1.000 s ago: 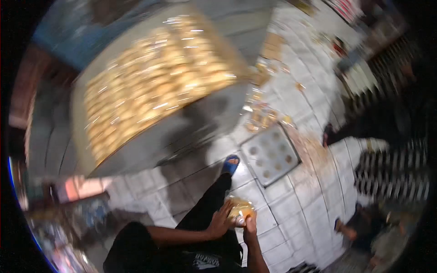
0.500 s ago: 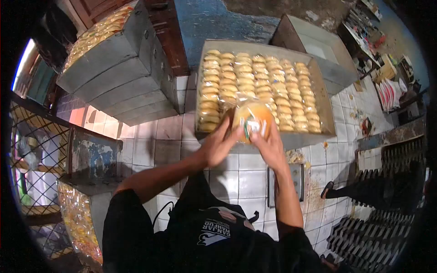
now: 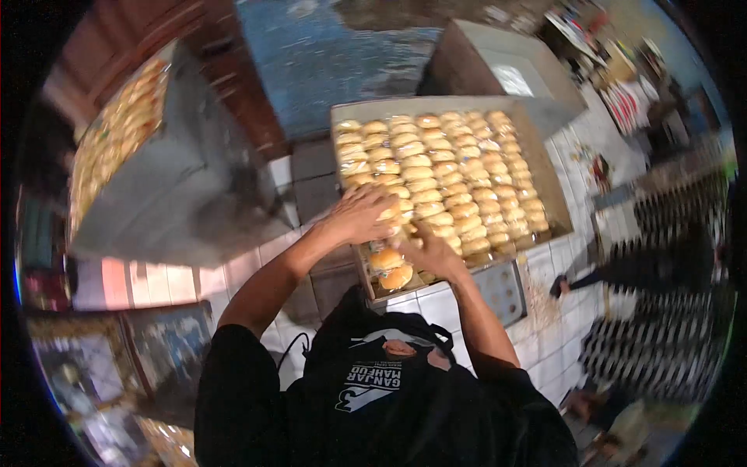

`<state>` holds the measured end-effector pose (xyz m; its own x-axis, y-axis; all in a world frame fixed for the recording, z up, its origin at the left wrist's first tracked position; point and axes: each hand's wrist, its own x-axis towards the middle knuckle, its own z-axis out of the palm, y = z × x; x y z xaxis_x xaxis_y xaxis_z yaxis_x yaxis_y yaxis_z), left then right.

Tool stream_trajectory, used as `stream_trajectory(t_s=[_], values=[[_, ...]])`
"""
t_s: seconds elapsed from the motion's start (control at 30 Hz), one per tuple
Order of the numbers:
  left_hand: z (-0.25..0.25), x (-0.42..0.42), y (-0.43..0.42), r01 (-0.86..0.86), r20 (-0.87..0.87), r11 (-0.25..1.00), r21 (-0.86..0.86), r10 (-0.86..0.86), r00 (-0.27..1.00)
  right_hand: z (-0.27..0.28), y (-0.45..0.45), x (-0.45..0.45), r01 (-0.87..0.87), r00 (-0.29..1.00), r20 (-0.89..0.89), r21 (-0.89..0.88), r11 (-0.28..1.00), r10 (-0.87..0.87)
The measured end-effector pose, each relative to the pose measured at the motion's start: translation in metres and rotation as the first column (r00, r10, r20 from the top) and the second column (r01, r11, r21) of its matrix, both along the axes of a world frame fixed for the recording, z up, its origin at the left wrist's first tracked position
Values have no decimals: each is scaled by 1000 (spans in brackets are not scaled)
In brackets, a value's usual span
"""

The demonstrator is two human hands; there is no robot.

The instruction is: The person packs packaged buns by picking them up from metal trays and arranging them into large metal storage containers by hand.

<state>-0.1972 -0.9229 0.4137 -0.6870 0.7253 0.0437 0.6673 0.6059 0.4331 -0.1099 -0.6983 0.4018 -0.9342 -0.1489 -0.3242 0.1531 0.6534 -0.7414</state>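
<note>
Rows of clear-wrapped buns stand on edge in a large metal box before me. My left hand reaches over the box's left side, its fingers curled over a wrapped bun near the front of the left rows. My right hand is low among the front buns, just right of it; motion smears its fingers and I cannot see what they hold. Below and between my hands, two golden-topped buns lie in the box's front left corner.
A tall grey metal box with wrapped buns on top stands at left. Behind the bun box is another open metal box. Dark slatted racks and a person's leg are at right. White tiles cover the floor.
Both hands held a wrapped bun above the box's front edge; now they are down at the front left rows. The view has shifted, and the front left corner with two buns shows.
</note>
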Motion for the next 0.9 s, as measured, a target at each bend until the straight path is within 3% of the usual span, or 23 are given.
stream_trajectory(t_s=[0.03,0.07,0.13,0.2,0.23,0.27,0.33,0.4,0.47,0.5,0.57,0.6,0.67,0.7,0.77,0.83,0.87,0.9], values=[[3,-3,1,27,63,998,-55,-24,998,-8,3,17,-39,988,-149,62,997,48],[4,-5,1,65,122,991,-116,-51,991,30,-12,19,-102,993,77,175,979,90],[0,-17,-2,145,206,981,-129,-116,972,14,-29,22,5,999,30,170,985,-10],[-4,-21,-5,238,110,969,-69,-229,967,1,-36,24,55,996,58,117,992,-63],[12,-18,-3,315,152,947,-66,-302,941,-6,-32,24,24,998,53,73,997,-27],[-8,-26,-3,373,115,891,-259,-355,928,-23,-31,30,77,997,-14,76,994,-76],[14,-22,5,340,299,911,-233,-265,917,2,-16,48,24,999,-24,56,998,-23],[47,-16,31,373,234,874,-310,-311,921,-21,-11,56,107,959,-264,-18,994,-108],[53,-12,49,304,3,924,-231,-312,950,22,24,107,131,865,-462,-166,977,-195],[72,5,74,360,-2,903,-236,-371,929,21,37,125,155,795,-550,-228,961,-258],[97,47,121,301,34,952,48,-303,952,10,74,172,294,754,-537,-240,925,-379],[95,64,146,353,24,934,55,-355,935,1,94,200,375,727,-520,-245,894,-448],[83,103,198,439,254,893,96,-448,857,-51,130,254,531,726,-451,-111,840,-519],[68,132,225,500,303,857,121,-512,804,-80,147,284,598,739,-382,-6,801,-555],[23,176,281,709,248,690,-143,-669,701,-98,183,362,521,844,33,181,834,-535],[-4,236,337,889,304,283,-359,-865,398,-122,207,440,616,764,105,180,767,-637],[-19,268,365,911,308,223,-348,-890,335,-137,215,484,650,717,186,173,740,-672],[-34,299,391,919,408,166,-357,-858,313,-158,222,528,772,604,142,139,620,-785]])
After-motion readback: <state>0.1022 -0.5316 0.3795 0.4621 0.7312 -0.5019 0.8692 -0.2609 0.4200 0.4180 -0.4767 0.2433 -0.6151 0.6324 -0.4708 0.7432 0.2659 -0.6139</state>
